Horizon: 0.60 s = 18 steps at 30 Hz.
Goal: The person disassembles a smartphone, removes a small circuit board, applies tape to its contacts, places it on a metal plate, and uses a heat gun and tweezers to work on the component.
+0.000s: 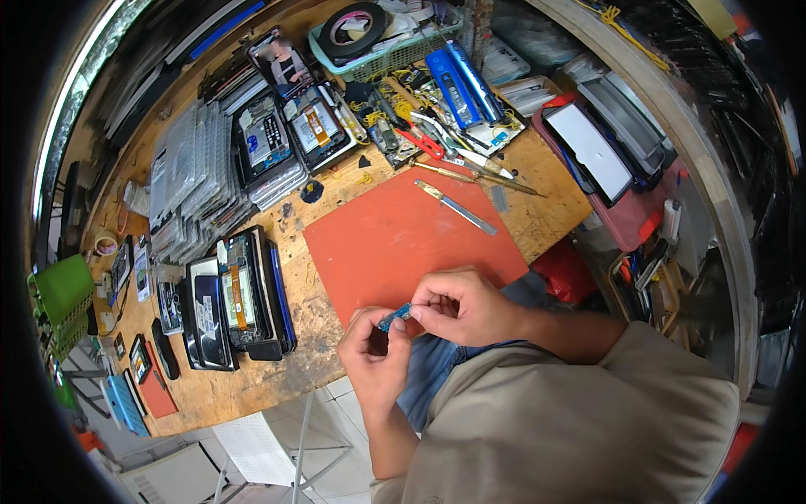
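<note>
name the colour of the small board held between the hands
The small board is blue; the head view shows it best.

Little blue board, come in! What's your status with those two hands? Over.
Left hand, right hand: both pinching the small blue board. Board partly covered. Nothing seen in the way; long thin tool lies apart on the red mat.

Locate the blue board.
In the head view, the blue board is just below the middle, gripped by the left hand at its left end and the right hand at its right, near the big red mat.
</note>
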{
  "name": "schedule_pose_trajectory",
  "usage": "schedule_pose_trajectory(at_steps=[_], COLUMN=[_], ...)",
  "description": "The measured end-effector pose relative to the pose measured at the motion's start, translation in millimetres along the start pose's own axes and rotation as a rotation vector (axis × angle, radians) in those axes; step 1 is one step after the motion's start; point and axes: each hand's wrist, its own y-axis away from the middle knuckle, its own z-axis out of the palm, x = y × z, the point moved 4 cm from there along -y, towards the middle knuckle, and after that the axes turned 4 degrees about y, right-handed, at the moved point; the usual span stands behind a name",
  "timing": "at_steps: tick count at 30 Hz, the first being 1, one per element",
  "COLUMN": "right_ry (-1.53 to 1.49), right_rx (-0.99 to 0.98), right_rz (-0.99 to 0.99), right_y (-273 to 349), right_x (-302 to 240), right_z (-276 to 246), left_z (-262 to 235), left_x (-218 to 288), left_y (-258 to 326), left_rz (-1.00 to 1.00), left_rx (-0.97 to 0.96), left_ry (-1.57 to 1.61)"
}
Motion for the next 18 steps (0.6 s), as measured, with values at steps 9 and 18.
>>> schedule_pose_trajectory(at_steps=[9,18], right_ry=[-0.042,-0.040], right_rx=[0.047,0.226], right_rz=[-0.093,-0.285], right_y=[0.0,2.3], right_x=[5.6,1.1], right_z=[2.8,9.9], left_z=[-3.1,-8.5], left_x=[-3.1,-9.1], left_y=[-0.4,0.6], left_rz=[-0.003,0.026], left_rx=[0.007,0.051], left_ry=[0.015,-0.044])
